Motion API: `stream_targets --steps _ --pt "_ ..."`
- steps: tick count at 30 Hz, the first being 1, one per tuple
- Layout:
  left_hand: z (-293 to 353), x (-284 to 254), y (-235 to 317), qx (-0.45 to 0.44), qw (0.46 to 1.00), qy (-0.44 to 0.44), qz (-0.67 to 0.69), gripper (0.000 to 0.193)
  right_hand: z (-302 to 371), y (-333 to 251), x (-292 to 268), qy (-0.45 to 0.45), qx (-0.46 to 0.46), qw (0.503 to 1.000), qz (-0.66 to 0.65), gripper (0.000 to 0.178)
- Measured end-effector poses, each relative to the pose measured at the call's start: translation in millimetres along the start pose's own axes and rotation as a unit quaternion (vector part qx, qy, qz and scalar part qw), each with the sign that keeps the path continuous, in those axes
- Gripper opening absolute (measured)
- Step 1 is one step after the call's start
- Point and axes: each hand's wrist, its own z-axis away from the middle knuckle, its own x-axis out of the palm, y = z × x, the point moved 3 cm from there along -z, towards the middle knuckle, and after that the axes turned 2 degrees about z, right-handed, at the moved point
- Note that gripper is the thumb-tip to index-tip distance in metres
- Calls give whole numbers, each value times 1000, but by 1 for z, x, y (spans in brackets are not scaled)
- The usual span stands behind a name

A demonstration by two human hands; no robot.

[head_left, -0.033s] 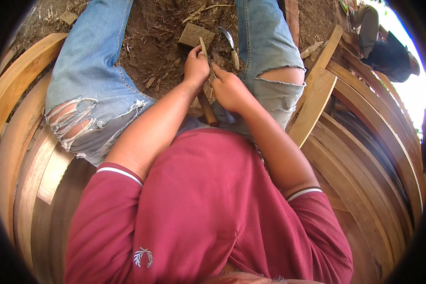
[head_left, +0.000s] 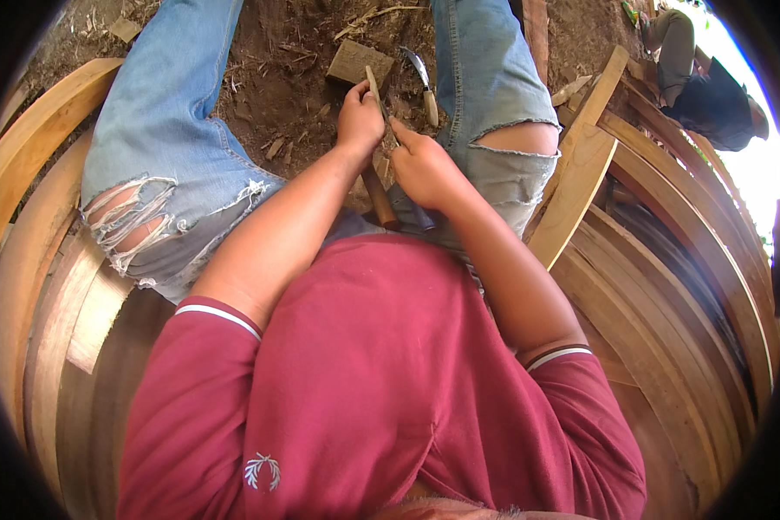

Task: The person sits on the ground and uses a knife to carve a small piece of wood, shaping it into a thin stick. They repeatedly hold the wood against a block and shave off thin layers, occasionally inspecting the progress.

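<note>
Timber (head_left: pixel 650 338) stands at both sides of the person, in long curved planks of light brown and yellowish colour, which bend around toward the rim of the view. Between the legs lies the ground (head_left: pixel 277 78), brown and strewn with small chips of wood. The person wears a maroon shirt (head_left: pixel 364 347) with white-edged sleeves, and blue jeans (head_left: pixel 160 87) which are torn at both knees. At the upper right, beyond the planks, a second person (head_left: pixel 711 104) in dark clothes is partly visible. On the ground, just ahead of the hands, there is a squarish wooden block (head_left: pixel 355 62). Beside it, near the right leg, lies a curved knife (head_left: pixel 430 106) with a pale handle. Below the left hand, a brown rod (head_left: pixel 378 198) slants toward the shirt, and next to it a bluish piece (head_left: pixel 421 217), of which the kind is not clear, shows below the right hand. The left hand (head_left: pixel 360 119) grasps with bent fingers a thin pale strip (head_left: pixel 372 80), whose narrow end points up toward the block. The right hand (head_left: pixel 423 171) is just beside the lower part of this strip; its fingers are curled, but one cannot tell whether they grasp something.
</note>
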Motion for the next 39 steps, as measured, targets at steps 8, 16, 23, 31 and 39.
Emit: stream_targets --steps 8,16,23,31,39 --pt "-1 3 -2 -29 997 -39 62 43 -37 0 3 17 14 1000 -19 58" --pt "2 1 6 -32 998 -12 53 43 -22 11 7 37 -46 998 14 58" --pt "-3 0 2 -40 995 -25 89 44 -31 9 6 25 -20 999 -9 56" --pt "0 0 6 -46 992 -59 104 46 -59 25 15 61 -65 995 -42 56" --pt "-3 0 1 -31 998 -20 57 45 -24 14 4 8 -26 998 -51 55"
